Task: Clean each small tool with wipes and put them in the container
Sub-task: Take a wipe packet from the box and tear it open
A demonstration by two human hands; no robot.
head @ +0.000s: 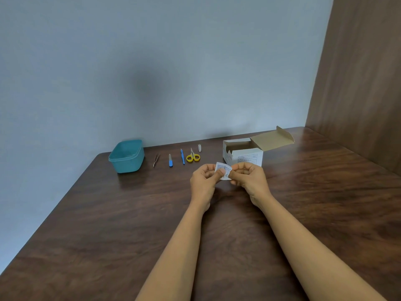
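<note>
Both hands meet above the middle of the dark wooden desk (108, 224), pinching one small white wipe packet (223, 170) with printed text between them. The left hand (205, 181) grips the packet's left side, thumb on its front and the fingers (209, 168) curled behind. The right hand (249, 179) holds the right edge, its fingers folded tightly onto the packet. The packet is clear of the desk.

Behind the hands the tools lie in a row on the desk, each apart from the next: tweezers (156, 159), a file (170, 160) with a blue handle, a thin blue tool (182, 156), yellow-handled scissors (193, 156) and, just beyond them, small clippers (199, 148). At the left end of the row stands a teal container (127, 156), open on top; no tool shows inside it. To the right of the row, just behind the right hand, sits a white box (247, 154) with its lid flap thrown back.
</note>
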